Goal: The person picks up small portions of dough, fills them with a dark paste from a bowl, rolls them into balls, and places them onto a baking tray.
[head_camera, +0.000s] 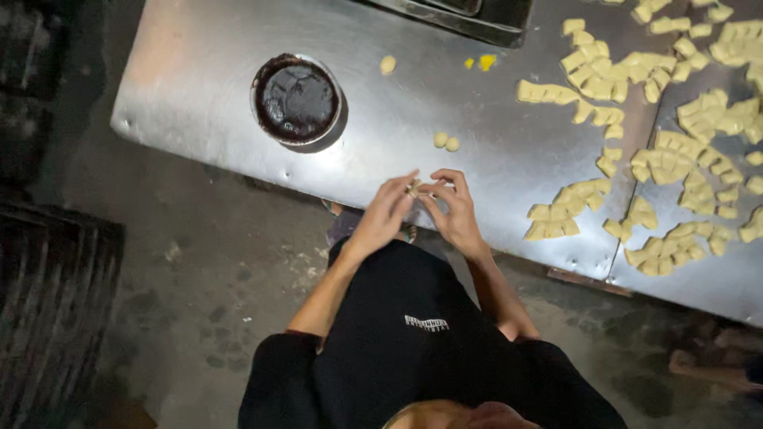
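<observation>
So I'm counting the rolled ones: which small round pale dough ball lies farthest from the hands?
The lone dough ball right of the round dark-filled metal bowl; the pair lies nearer both hands.

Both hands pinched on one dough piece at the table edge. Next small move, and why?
Probably finish rolling the dough piece into a ball and set it beside the two dough balls just beyond the hands. The left hand and right hand both pinch it with the fingertips, the two finished balls lie close together on the metal table, and many flat cut pieces wait to the right.

One dark bowl [296,98], three round dough balls [440,139] (one apart), dozens of cut dough pieces [604,79]
</observation>
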